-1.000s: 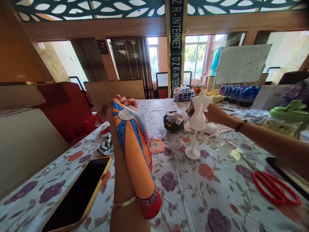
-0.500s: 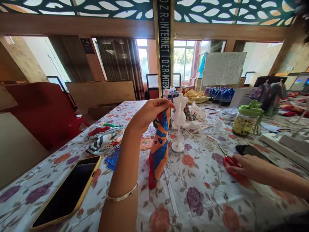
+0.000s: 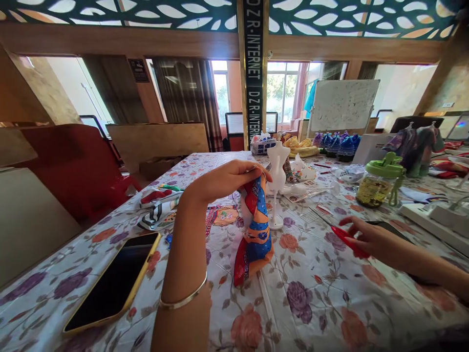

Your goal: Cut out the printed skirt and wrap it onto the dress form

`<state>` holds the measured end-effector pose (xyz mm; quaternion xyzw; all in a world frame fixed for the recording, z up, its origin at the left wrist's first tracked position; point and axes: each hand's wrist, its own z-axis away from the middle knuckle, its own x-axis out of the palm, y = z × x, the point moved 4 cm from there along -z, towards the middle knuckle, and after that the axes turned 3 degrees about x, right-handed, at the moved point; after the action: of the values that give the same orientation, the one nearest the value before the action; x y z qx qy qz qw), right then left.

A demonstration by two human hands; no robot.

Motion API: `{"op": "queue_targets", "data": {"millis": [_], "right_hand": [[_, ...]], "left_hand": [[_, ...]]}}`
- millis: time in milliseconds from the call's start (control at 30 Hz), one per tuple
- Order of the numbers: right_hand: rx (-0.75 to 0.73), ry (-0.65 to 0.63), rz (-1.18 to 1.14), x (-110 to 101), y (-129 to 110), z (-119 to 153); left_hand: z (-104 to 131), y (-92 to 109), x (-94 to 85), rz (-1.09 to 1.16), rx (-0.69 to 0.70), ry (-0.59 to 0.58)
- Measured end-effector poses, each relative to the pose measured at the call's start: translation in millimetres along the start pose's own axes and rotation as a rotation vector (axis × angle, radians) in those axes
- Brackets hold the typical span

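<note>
My left hand (image 3: 234,178) pinches the top of a patterned orange, blue and red cloth (image 3: 259,239), which hangs down to the tablecloth. Just behind and right of the cloth stands a small white mannequin (image 3: 277,168) on a round base. At the right, my right hand (image 3: 361,237) has its fingers around the red handles of a pair of scissors (image 3: 346,238), whose blades point away to the upper left. A dark phone (image 3: 390,232) lies partly hidden beneath my right wrist.
On the flowered tablecloth (image 3: 298,300) are a yellow-cased phone (image 3: 113,283) at the left, folded cloths (image 3: 157,208), a green-lidded jar (image 3: 377,183) and a power strip (image 3: 434,220) at the right. Small blue dolls' dresses (image 3: 339,145) stand farther back.
My left hand has lowered slightly and the cloth has swung and spread at its lower end. My right hand has lifted the scissors' handles, tilting them. The view has shifted slightly left.
</note>
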<state>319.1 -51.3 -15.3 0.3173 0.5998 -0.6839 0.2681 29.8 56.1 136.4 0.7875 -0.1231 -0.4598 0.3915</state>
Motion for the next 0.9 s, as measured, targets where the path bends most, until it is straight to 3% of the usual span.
{"op": "queue_targets", "data": {"millis": [100, 200, 300, 467, 633, 767, 900], "right_hand": [[-0.095, -0.121, -0.407, 15, -22, 14], [-0.116, -0.225, -0.619, 36, -46, 24], [-0.203, -0.144, -0.764, 50, -73, 22], [-0.396, -0.022, -0.824, 65, -111, -1], [-0.461, 0.121, -0.949, 68, -120, -21], [-0.429, 0.030, -1.038, 73, -115, -29], [-0.395, -0.038, -1.087, 73, -107, -33]], "left_hand": [[3, -1, -3.8, -0.048, 0.001, -0.001], [3, 0, -2.8, -0.067, -0.008, -0.010], [0, 0, 3.1, -0.040, -0.011, -0.053], [-12, 1, 27.7, 0.134, 0.049, -0.235], [-22, 5, 41.8, 0.251, 0.043, -0.232], [-25, 3, 38.7, 0.360, 0.061, -0.138], [-29, -7, 36.3, 0.326, 0.025, -0.093]]}}
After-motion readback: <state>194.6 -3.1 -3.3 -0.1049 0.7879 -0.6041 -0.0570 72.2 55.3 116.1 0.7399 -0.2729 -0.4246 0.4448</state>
